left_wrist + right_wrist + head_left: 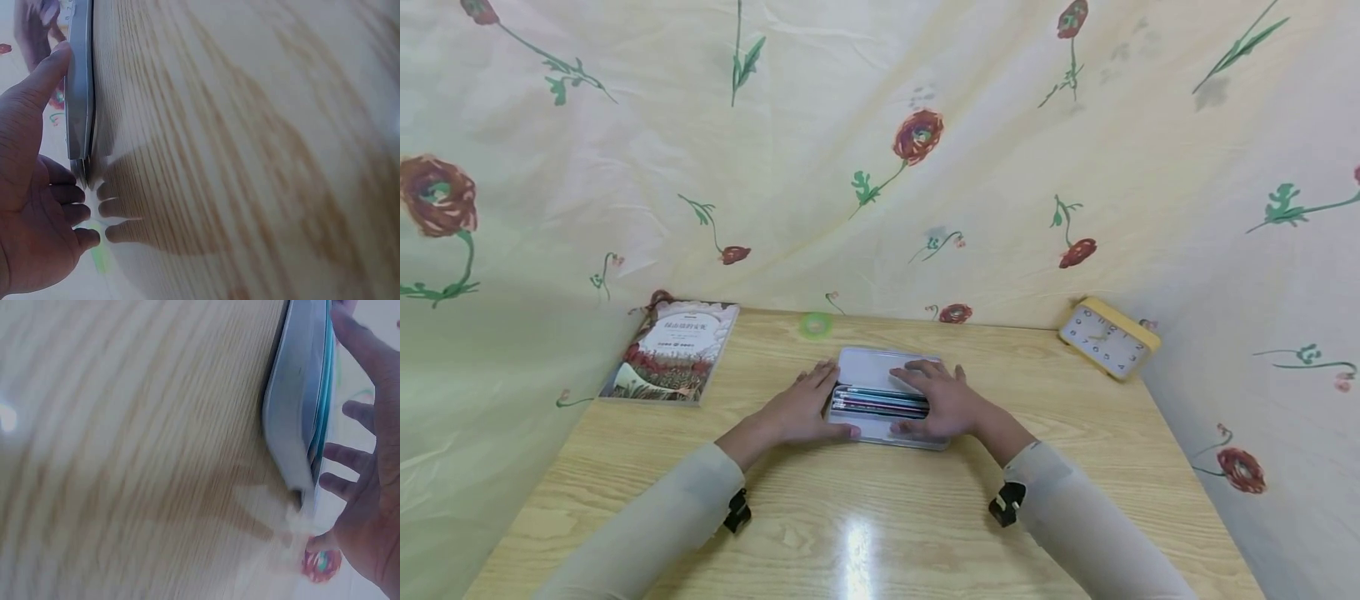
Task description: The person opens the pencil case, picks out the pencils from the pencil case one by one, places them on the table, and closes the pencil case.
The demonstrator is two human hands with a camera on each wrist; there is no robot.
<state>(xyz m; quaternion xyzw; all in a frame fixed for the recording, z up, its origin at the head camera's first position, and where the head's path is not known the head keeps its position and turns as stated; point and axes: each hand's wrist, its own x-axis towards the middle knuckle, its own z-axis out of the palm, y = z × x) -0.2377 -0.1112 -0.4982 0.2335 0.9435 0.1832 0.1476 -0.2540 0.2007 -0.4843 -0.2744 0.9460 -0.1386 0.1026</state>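
A flat, pale metal pencil case (880, 429) lies with its lid (867, 367) folded back on the wooden table. Several dark pencils (880, 403) lie side by side in its tray. At the case's left end is my left hand (805, 412), its thumb on the near rim and its fingers stretched along the end. In the left wrist view the thumb (53, 69) rests against the grey case wall (80, 81). My right hand (946, 404) reaches over the right end with spread fingers, covering part of the pencils. From the right wrist, its fingers (347, 456) show beside the case (290, 412).
A book (673, 350) with an illustrated cover lies at the back left. At the back right stands a yellow clock (1108, 337). Behind the case, a light green ring (816, 326) sits by the flowered cloth (790, 167) that hangs around the table (820, 517).
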